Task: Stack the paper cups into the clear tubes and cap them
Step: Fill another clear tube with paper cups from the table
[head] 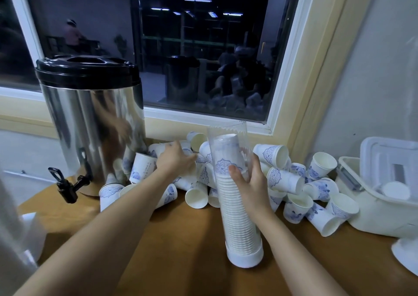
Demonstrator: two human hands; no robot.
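Note:
A clear tube [228, 135] stands tilted on the wooden table, its lower end in a white cap [245, 258]. A tall stack of white paper cups [235, 205] fills most of it, the top cup upside down with a blue pattern. My right hand [250, 178] grips the tube around its middle. My left hand [176, 159] reaches into the pile of loose blue-patterned cups [285, 179] against the wall, its fingers over a cup; whether they grip it is hidden.
A steel drink dispenser [95, 124] with a black lid and tap stands at the left. A white plastic bin [382, 207] with an open lid sits at the right. The window sill [203, 120] runs behind the pile. Another white object [407, 254] lies at the right edge.

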